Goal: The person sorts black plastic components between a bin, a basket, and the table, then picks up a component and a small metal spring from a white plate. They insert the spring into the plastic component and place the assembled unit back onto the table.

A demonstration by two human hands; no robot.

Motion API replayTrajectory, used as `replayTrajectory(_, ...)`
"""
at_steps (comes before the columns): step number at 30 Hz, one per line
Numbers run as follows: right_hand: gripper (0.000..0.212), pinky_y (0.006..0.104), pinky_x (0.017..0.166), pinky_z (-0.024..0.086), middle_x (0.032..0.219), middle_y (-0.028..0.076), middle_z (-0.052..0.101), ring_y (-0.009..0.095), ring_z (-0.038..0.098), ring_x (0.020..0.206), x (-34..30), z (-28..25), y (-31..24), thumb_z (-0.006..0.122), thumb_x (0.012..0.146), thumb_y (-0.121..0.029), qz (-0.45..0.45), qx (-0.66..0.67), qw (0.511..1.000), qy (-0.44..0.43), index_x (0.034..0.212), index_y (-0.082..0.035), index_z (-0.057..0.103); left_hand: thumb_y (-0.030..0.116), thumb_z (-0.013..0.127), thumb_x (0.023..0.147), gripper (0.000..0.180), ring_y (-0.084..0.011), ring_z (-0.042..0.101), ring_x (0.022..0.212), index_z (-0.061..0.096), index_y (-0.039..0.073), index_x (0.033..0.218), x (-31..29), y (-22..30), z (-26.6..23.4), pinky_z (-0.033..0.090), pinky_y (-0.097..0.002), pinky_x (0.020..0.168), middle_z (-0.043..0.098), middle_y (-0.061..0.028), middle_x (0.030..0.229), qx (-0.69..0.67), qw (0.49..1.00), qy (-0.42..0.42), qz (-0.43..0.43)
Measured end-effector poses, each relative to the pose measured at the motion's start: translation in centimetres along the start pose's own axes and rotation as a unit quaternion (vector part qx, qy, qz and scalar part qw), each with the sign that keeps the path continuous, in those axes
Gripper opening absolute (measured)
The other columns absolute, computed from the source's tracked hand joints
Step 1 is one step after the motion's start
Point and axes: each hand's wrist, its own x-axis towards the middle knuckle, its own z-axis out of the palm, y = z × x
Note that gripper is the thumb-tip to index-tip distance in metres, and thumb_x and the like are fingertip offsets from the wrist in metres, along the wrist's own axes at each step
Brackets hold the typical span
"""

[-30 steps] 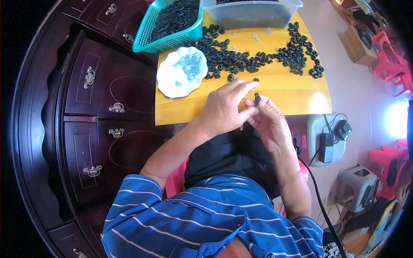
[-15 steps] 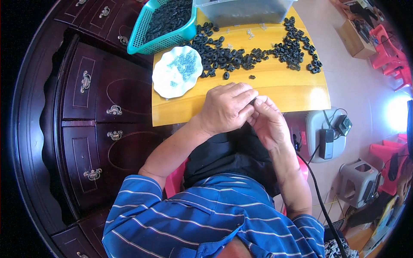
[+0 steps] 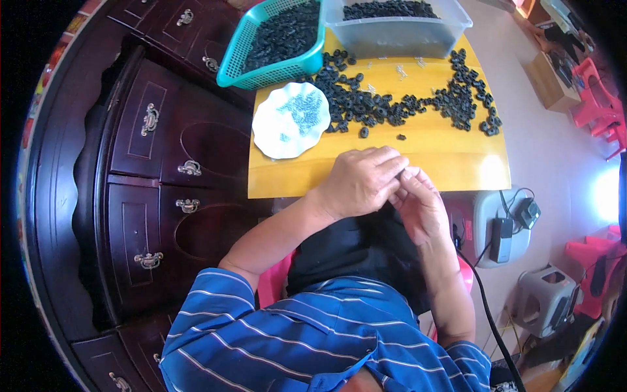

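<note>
Here the blue shirt (image 3: 281,336) is striped thinly in white! Yellow is shown by the tabletop (image 3: 450,162), black by the small parts (image 3: 460,108), white by the plate (image 3: 269,130), teal by the basket (image 3: 277,76), dark reddish-brown by the cabinet (image 3: 134,219).

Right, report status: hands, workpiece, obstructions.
Left hand and right hand together. Small black part held between them, mostly hidden. Loose black piece beyond, not blocking.

Dk wood cabinet (image 3: 134,209) L — pale flr (image 3: 539,153), pink stools (image 3: 584,251) R — glare (image 3: 609,196) at R edge.
</note>
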Motion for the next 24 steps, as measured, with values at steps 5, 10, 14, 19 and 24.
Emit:
replayTrajectory(5, 0.009, 0.0273, 0.078, 0.051, 0.096, 0.002, 0.065, 0.010, 0.061, 0.083, -0.2, 0.1, -0.1, 0.062, 0.097, -0.015, 0.007, -0.018, 1.000, -0.016, 0.102, -0.008, 0.062, 0.012, 0.073, 0.076, 0.033, -0.0293, 0.069, 0.083, 0.067, 0.002, 0.108, -0.2, -0.1, -0.8, 0.057, -0.0370, 0.070, 0.069, -0.0130, 0.097, -0.041, 0.998, -0.036, -0.033)
replayTrajectory(10, 0.013, 0.0261, 0.079, 0.051, 0.100, 0.003, 0.067, 0.010, 0.063, 0.087, -0.3, 0.6, 0.0, 0.060, 0.099, -0.017, 0.019, -0.044, 0.999, -0.026, 0.108, -0.009, 0.061, 0.014, 0.074, 0.078, 0.034, -0.0283, 0.069, 0.083, 0.066, 0.003, 0.109, -0.4, -0.4, -1.7, 0.056, -0.0369, 0.070, 0.068, -0.0130, 0.095, -0.047, 0.996, -0.070, -0.039)
replayTrajectory(14, 0.019, 0.0250, 0.079, 0.050, 0.105, 0.004, 0.068, 0.011, 0.064, 0.089, -0.5, 1.0, -0.1, 0.058, 0.100, -0.020, 0.038, -0.109, 0.993, -0.038, 0.116, -0.008, 0.059, 0.012, 0.072, 0.081, 0.031, -0.0279, 0.067, 0.069, 0.064, 0.005, 0.110, 0.2, -1.5, -2.7, 0.053, -0.0372, 0.061, 0.066, -0.0122, 0.081, -0.091, 0.989, -0.078, -0.091)
replayTrajectory(19, 0.022, 0.0240, 0.083, 0.048, 0.109, 0.005, 0.069, 0.011, 0.063, 0.092, -0.9, 1.3, 0.1, 0.057, 0.101, -0.019, 0.039, -0.202, 0.978, -0.043, 0.119, -0.007, 0.059, 0.012, 0.063, 0.083, 0.027, -0.0292, 0.067, 0.064, 0.065, 0.007, 0.110, 3.1, -8.6, -5.7, 0.052, -0.0399, 0.063, 0.065, -0.0155, 0.071, -0.052, 0.969, -0.023, -0.239)
replayTrajectory(24, 0.019, 0.0241, 0.083, 0.048, 0.106, 0.005, 0.069, 0.011, 0.063, 0.091, -0.9, 1.3, 0.2, 0.058, 0.100, -0.016, 0.041, -0.195, 0.978, -0.060, 0.116, -0.006, 0.061, 0.008, 0.069, 0.082, 0.067, -0.0272, 0.069, 0.078, 0.041, -0.001, 0.142, 5.3, -17.4, -10.4, 0.056, -0.0397, 0.079, 0.065, -0.0205, 0.112, 0.121, 0.955, 0.172, -0.208)
